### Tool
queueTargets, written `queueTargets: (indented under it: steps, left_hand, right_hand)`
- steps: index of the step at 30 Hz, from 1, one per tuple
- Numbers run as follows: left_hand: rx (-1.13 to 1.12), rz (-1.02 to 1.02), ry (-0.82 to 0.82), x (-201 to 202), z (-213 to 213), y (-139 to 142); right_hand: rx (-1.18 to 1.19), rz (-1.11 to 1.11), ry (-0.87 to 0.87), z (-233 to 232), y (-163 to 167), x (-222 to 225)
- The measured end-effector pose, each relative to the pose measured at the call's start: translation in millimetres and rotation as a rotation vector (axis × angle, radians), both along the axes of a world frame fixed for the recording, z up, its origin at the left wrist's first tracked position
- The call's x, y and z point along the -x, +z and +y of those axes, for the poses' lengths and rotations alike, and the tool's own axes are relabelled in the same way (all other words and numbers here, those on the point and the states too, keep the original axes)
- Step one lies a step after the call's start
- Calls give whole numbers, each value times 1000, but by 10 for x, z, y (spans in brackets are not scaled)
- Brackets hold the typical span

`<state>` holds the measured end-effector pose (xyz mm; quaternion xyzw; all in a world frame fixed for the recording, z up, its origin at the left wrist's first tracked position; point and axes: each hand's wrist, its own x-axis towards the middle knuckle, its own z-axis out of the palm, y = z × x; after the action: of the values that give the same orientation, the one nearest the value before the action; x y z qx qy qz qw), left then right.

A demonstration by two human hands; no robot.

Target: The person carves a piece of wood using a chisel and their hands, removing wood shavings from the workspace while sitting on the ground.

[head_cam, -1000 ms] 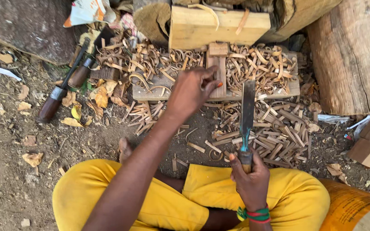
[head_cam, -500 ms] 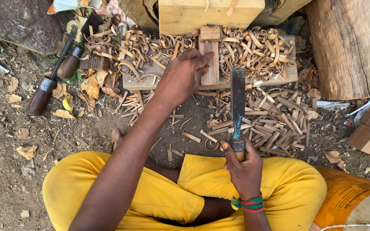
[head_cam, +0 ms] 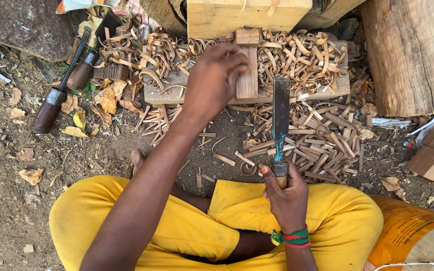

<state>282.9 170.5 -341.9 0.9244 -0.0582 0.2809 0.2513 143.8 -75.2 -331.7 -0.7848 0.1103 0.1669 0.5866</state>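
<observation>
Where shavings (head_cam: 305,55) bury the plank (head_cam: 177,93), left hand (head_cam: 214,80) grips a small wooden block (head_cam: 247,75), lower edge hidden; right hand (head_cam: 287,198) closes round chisel (head_cam: 280,120), handle mostly concealed, blade upright.

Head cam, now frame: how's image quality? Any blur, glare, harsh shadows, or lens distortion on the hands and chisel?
Head view: soft, even daylight with no hard shadows; no glare, even on the chisel blade; the left hand on the wooden piece looks slightly soft, the right hand is sharp; wood shavings stay crisp; slight wide-angle bending shows at the log near the edge.
</observation>
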Motion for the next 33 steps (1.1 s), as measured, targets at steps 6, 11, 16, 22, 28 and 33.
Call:
queueTargets:
  steps: [6,11,16,22,28,33]
  left_hand:
    - [1241,644,66,-39,129,258]
    - [1404,600,15,-9,116,356]
    - [1366,592,-10,4,76,294]
    - [1129,620,-4,-23,97,189]
    - [738,349,-130,7,43,108]
    - [584,287,-138,12,8,66]
  right_hand:
    - [-17,43,-28,1,5,-11]
    - [-33,39,-16,1,-12,-17]
    - [-26,15,-8,-4,-11,-22]
    - [-19,23,1,-2,11,-28]
    - [-59,22,-9,-2,9,-41]
    - [-79,34,-23,-29,-8,-35]
